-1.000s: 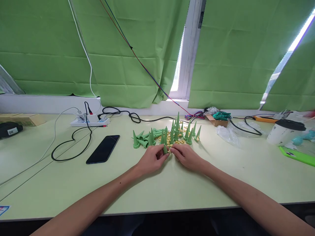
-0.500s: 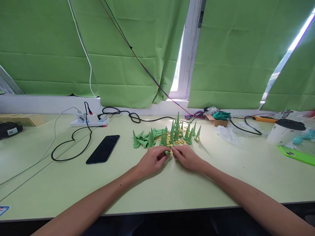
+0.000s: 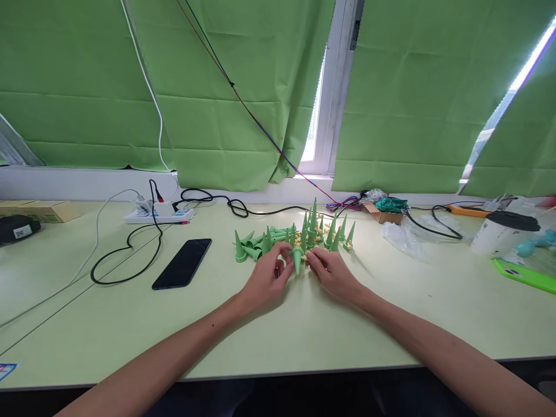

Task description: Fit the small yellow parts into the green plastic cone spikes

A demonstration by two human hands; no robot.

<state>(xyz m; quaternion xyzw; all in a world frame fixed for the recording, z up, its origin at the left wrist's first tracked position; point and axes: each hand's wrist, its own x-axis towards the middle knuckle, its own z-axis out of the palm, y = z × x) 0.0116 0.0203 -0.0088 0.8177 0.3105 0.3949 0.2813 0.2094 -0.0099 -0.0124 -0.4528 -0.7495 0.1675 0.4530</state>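
Note:
My left hand is closed on a green cone, its fingertips at the wide end while the tip points down toward me. Close by on the right, my right hand has thumb and fingers pinched together; what is between them is too small to make out. Just beyond both hands stand several upright green cones, with small yellow pieces scattered among them. More green cones lie on their sides to the left of the standing ones.
On the pale table, a black phone lies left of my hands. Behind it are a power strip and cables. Right: a small cardboard box, plastic bag, lidded cup and green phone case.
The green cone in my left hand has turned so its tip points down toward me. My left hand's fingers have loosened and shifted slightly left; my right hand has moved slightly right, away from it.

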